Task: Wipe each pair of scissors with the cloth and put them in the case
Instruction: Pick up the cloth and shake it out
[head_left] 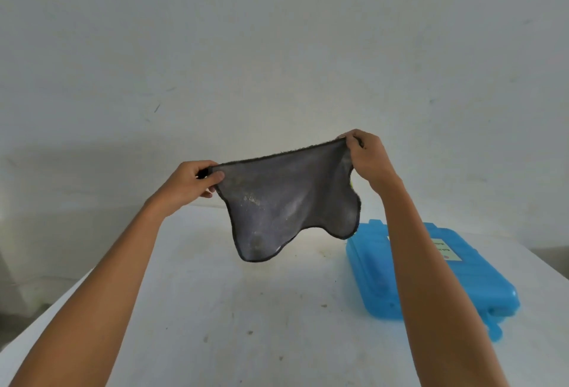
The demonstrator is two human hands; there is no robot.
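A dark grey cloth (286, 201) hangs spread out in the air above the white table (246, 309). My left hand (192, 183) pinches its upper left corner, and my right hand (366, 158) pinches the upper right corner, held a little higher. A blue plastic case (455, 275) lies shut on the table at the right, partly behind my right forearm, with a pale label on its lid. No scissors show anywhere; the cloth hides part of the table behind it.
A plain white wall (277, 47) rises behind the table. The table's left edge runs diagonally at the lower left, with floor beyond it. A small blue tab (494, 329) sticks out at the case's near end.
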